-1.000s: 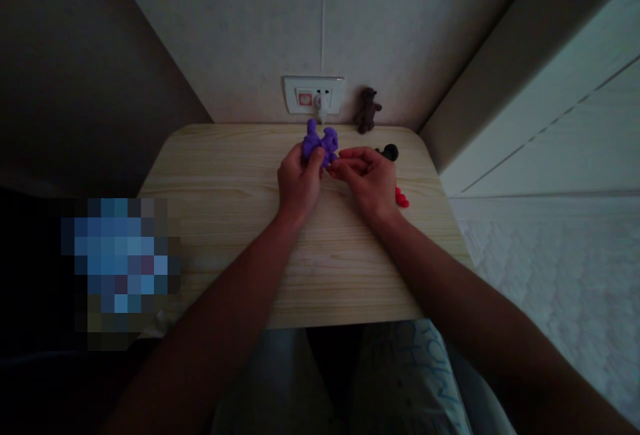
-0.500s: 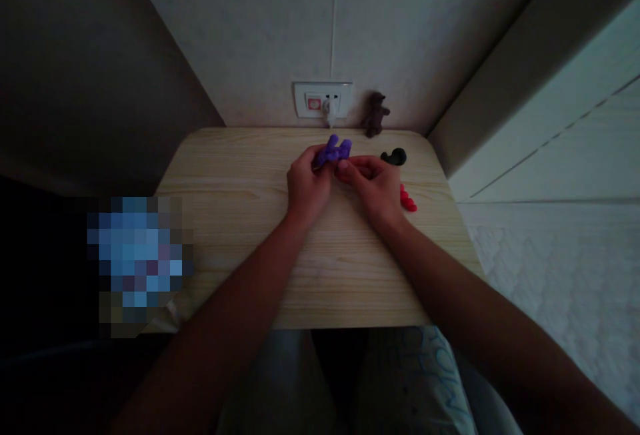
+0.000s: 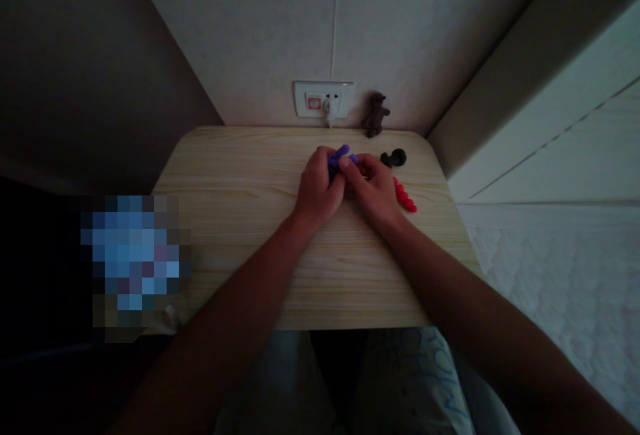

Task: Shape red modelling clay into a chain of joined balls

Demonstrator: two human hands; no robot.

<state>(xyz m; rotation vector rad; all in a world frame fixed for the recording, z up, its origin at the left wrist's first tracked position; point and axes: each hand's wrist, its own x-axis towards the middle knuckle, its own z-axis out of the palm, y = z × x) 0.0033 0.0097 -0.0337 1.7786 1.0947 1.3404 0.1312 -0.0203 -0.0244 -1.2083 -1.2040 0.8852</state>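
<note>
A small purple modelling-clay figure (image 3: 341, 153) with stubby limbs is between my two hands above the table. My left hand (image 3: 321, 185) wraps round its left side, fingers closed. My right hand (image 3: 373, 188) is closed too, its thumb pressing on the right part of the figure. The palms and fingers hide most of the purple clay. Just right of my right hand lies a red, lumpy strip of clay (image 3: 406, 199), partly covered by the hand. A black clay piece (image 3: 395, 157) with a rounded end lies behind it.
A dark brown bear-like figure (image 3: 376, 115) stands at the back edge of the wooden table (image 3: 235, 221), against the wall. To its left is a wall socket (image 3: 324, 99) with a plug in it. A blurred-out blue patch (image 3: 133, 248) covers the table's left edge.
My left hand has moved right, closer to my right hand, and the purple figure has tilted and sunk between them. My right thumb now presses on it. More of the red strip shows.
</note>
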